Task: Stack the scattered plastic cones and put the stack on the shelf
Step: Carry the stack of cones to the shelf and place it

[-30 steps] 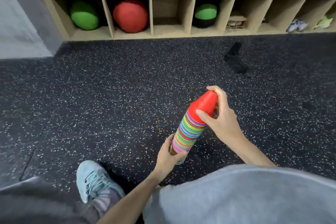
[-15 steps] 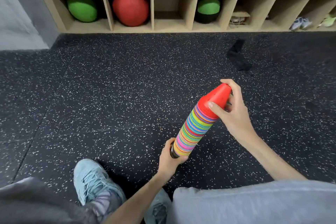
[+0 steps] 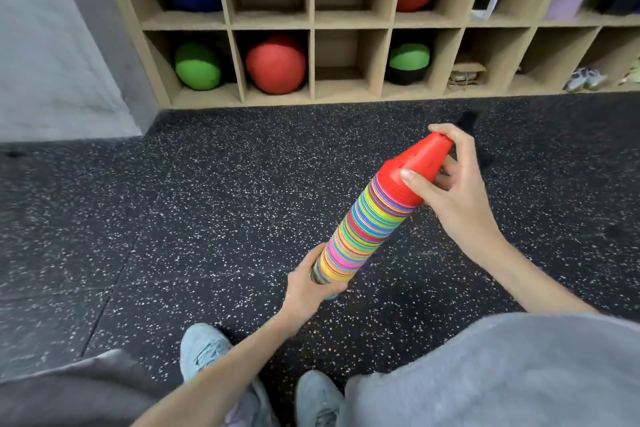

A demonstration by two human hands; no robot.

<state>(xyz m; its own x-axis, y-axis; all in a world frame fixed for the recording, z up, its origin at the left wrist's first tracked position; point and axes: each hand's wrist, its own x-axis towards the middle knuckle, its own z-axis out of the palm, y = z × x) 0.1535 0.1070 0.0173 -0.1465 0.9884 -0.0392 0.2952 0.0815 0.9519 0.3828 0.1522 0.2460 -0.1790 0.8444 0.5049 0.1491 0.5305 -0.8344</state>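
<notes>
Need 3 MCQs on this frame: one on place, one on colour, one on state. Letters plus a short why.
1. Where does the left hand hold the stack of cones?
A. at its wide bottom end
B. at the red tip
C. nowhere, it hangs free

2. What colour is the top cone?
A. green
B. red
C. blue

3. What state is the stack in?
A. standing on the floor
B. lying in a shelf cubby
C. held tilted in the air by both hands

Answers:
1 A: the fingers wrap the lowest rims near the person's body.
2 B: the cone under the right hand is plain red above the striped rims.
3 C: both hands grip it, it leans toward the shelf, and the speckled floor shows beneath it.
</notes>
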